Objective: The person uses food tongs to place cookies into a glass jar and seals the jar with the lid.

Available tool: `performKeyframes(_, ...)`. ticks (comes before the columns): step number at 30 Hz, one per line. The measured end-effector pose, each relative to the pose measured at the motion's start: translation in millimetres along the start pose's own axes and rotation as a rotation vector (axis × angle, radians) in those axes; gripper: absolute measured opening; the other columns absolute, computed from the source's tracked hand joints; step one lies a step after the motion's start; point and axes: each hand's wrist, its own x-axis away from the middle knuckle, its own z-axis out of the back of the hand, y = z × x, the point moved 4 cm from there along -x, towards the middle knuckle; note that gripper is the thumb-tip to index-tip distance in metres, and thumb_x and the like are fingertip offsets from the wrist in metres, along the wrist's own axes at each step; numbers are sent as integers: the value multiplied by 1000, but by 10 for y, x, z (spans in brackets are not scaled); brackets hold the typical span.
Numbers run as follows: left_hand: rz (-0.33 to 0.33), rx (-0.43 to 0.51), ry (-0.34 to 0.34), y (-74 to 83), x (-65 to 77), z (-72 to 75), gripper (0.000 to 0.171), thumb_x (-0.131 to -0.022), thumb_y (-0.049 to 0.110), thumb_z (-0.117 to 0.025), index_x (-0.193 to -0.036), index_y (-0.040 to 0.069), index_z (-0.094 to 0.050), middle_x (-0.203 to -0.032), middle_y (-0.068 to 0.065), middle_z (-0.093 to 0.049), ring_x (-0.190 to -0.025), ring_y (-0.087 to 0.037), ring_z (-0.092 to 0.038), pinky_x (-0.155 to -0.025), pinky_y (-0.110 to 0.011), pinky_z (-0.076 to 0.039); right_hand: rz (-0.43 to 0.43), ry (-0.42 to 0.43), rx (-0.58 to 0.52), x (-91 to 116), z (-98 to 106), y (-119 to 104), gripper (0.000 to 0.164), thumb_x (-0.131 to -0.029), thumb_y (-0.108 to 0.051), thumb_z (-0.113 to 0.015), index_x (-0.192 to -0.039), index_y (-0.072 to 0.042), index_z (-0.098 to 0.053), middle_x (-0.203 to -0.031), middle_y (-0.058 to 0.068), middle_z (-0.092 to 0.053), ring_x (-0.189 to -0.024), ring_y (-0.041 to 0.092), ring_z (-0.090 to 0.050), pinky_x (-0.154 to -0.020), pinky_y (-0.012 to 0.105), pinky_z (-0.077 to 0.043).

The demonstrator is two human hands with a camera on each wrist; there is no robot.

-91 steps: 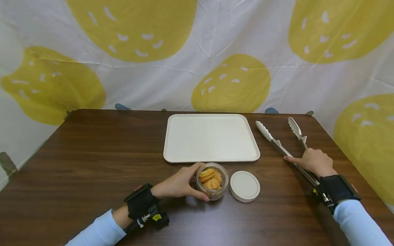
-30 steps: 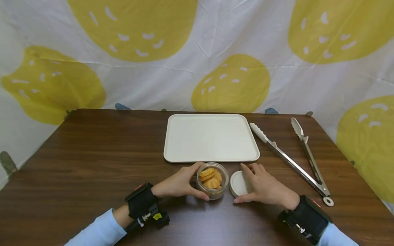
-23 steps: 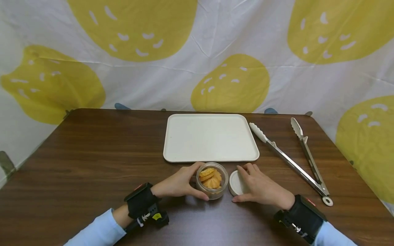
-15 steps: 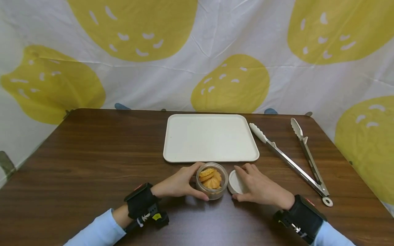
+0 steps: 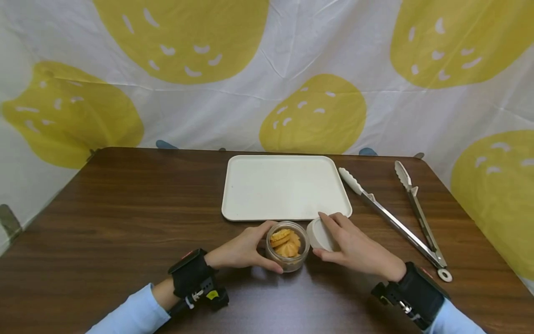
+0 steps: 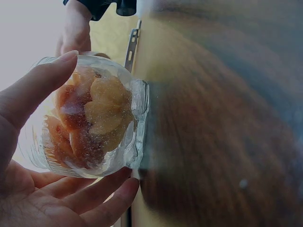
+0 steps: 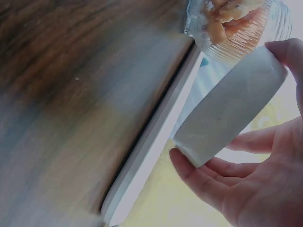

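My left hand [image 5: 246,246] holds a clear glass jar [image 5: 308,253] from its left side, thumb in front and fingers behind. The jar stands upright on the table without its lid, and several golden cookies [image 5: 287,243] fill it. In the left wrist view the thumb and fingers curve round the glass jar [image 6: 94,118]. My right hand [image 5: 354,246] grips a white round lid [image 5: 322,235] by its edge, beside the jar's right rim. The right wrist view has the lid [image 7: 232,104] raised off the table and tilted, pinched between thumb and fingers.
Behind the jar lies a white rectangular tray [image 5: 285,188]. Metal tongs [image 5: 396,222] with white tips lie spread on the right side of the dark wood table [image 5: 125,222]. A white cloth [image 5: 200,111] with yellow shapes hangs beyond the table's far edge.
My right hand has let go of the tongs, moved left to the lid, taken hold of it and lifted it toward the jar. My left hand has stayed on the jar.
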Motion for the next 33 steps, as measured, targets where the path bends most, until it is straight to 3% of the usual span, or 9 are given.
performKeyframes(14, -20, 8, 11, -11, -8, -7, 76, -64, 24, -80, -126, 10, -38, -116, -1, -54, -106, -12, -51, -87, -25, -42, -49, 34, -39, -51, 75, -52, 77, -83, -45, -58, -135, 3, -30, -111, 14, -45, -84, 16, -47, -66, 25, -43)
performKeyframes(25, -4, -7, -12, 2, -9, -13, 76, -66, 23, -79, -127, 8, -37, -119, -3, -52, -105, -13, -50, -87, -25, -42, 84, 88, -73, -199, 66, -302, 83, -75, -51, -64, -134, 0, -34, -112, 9, -46, -89, 13, -46, -68, 24, -45)
performKeyframes(33, -45, -15, -4, 1, 2, -12, 74, -67, 24, -78, -126, 5, -37, -115, -8, -54, -102, -16, -51, -83, -25, -43, 171, 93, -110, -259, 51, -407, 78, -74, -47, -67, -132, -3, -39, -114, 7, -45, -95, 16, -47, -70, 26, -47)
